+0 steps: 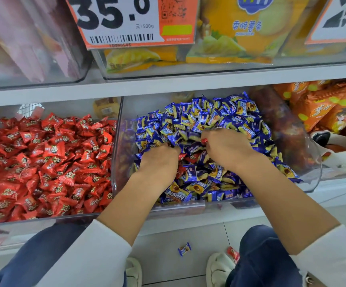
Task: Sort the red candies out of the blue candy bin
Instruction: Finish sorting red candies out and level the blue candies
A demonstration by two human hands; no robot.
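Red candies [185, 157] lie mixed among the blue candies [209, 119] in the clear bin [304, 154], between both hands. Left hand [159, 162] digs in with fingers buried, so I cannot tell its grip; right hand [228, 150] pinches one red candy [204, 140]. Left of this, another bin [43, 219] holds only red ones. Far above, a price tag [126, 19] reads "35.0 元/500g". Two dropped sweets [184, 248] lie on the near tiled floor [168, 241].

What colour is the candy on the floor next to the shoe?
Red candy, beside the white shoe; head view.
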